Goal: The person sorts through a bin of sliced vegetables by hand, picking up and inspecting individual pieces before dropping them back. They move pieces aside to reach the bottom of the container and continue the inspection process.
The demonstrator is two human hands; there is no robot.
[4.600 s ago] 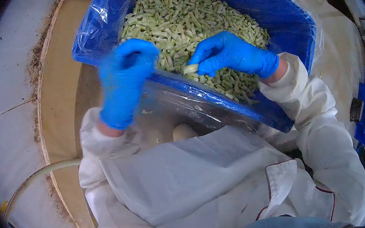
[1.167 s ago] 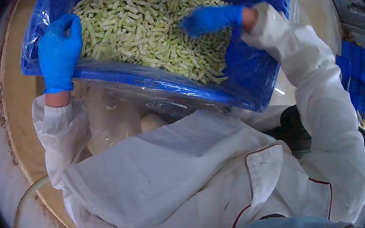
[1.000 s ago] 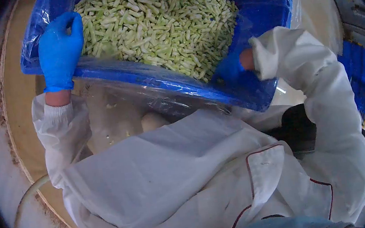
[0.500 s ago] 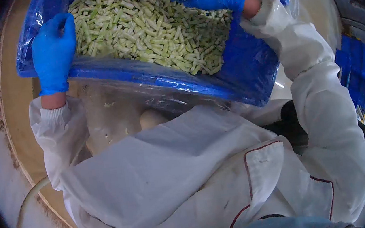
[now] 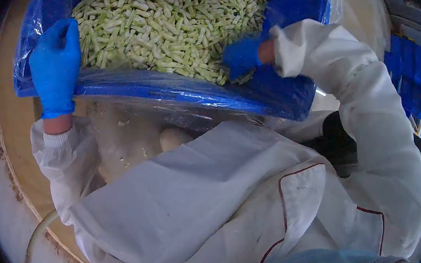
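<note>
A heap of small pale green cut pieces (image 5: 157,28), stick-shaped and vegetable-like, fills much of a blue tub (image 5: 132,86). Clear plastic film (image 5: 248,98) lines the tub and hangs over its near rim. My left hand (image 5: 56,61), in a blue glove, is over the tub's left part beside the heap. Its thumb and fingers curl together in a pinch; whatever is between them is hidden. Low at the heap's near right edge, my right hand (image 5: 241,58), also gloved in blue, touches the pieces. Motion smears its fingers.
A tan board with a curved edge (image 5: 17,148) runs down the left side. A pale hose (image 5: 35,237) bends across it. Blue crates (image 5: 417,76) stand at the far right. My white apron (image 5: 176,197) spans the space below the tub.
My right hand has swept from the far side of the heap down towards the near rim. Blue tub floor now shows at the upper right. My left hand has shifted slightly down and left.
</note>
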